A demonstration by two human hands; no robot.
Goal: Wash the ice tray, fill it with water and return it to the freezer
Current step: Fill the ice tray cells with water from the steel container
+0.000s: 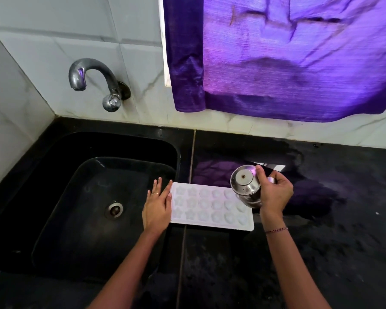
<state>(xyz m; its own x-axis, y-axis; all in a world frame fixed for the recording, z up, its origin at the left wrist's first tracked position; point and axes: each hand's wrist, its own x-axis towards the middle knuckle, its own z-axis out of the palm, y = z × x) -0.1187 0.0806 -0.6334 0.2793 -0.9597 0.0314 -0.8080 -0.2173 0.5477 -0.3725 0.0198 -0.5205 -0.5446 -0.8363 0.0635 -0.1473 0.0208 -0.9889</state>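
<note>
Ice tray: the white ice tray (210, 206) lies flat on the black counter (321, 253), just below the middle of the frame and just right of the sink, with its hollows facing up. The long side runs left to right.
Left hand: the left hand (157, 205) lies palm down against the tray's left short edge. Its fingers (159, 186) are straight and close together, pointing toward the top of the frame, and they grip nothing. A ring (155, 193) sits on one finger.
Right hand: the right hand (275, 192) is right of centre. Its fingers (260, 172) are curled and clamped round a steel cup (245, 186). A thin bracelet (276, 230) circles the wrist.
Steel cup: it is tipped over so its round base faces the camera, and it is held above the tray's right end. I cannot tell whether water is running from it.
Sink: the black sink (54, 197) fills the left half of the frame, with a metal drain (114, 209) in its floor.
Tap: a curved metal tap (94, 72) is fixed to the tiled wall (42, 41) at upper left, above the sink.
Curtain: a purple curtain (288, 52) hangs at upper right, and its colour reflects on the counter behind the tray.
</note>
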